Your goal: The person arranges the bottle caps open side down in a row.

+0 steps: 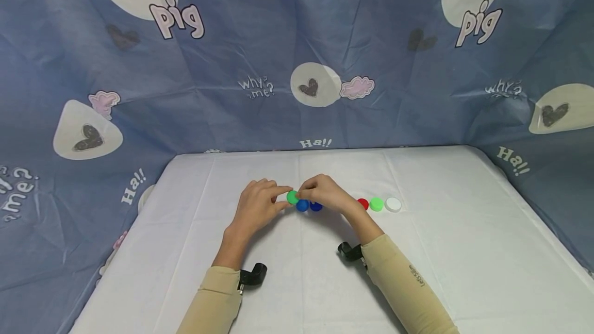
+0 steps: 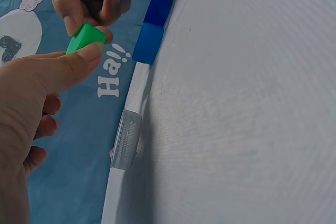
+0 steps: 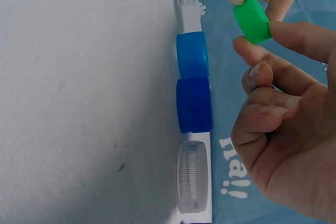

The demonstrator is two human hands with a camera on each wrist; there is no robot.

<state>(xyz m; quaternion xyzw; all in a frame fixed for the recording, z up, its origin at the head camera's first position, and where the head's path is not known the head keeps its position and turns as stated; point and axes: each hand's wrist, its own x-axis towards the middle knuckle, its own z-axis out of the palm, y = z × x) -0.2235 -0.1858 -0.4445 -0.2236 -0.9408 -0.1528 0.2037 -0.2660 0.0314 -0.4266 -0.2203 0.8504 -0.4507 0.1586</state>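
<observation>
A green bottle cap [image 1: 292, 198] is held up between both hands over the table. My left hand [image 1: 257, 205] pinches it from the left with thumb and index finger. From the other side, my right hand [image 1: 327, 192] grips its edge with thumb and index finger, the other fingers curled in toward the palm in the right wrist view. Just below the green cap, a light blue cap [image 3: 192, 55] touches a dark blue cap [image 3: 194, 105] on the table. In the head view the right hand partly covers the dark blue one.
To the right, a red cap [image 1: 363, 203], another green cap [image 1: 377, 204] and a white cap [image 1: 393, 204] lie in a row. Clear ribbed caps [image 2: 127, 140] stand either side of the blue pair in the wrist views. A blue printed cloth [image 1: 260, 24] hangs behind the white table [image 1: 464, 262].
</observation>
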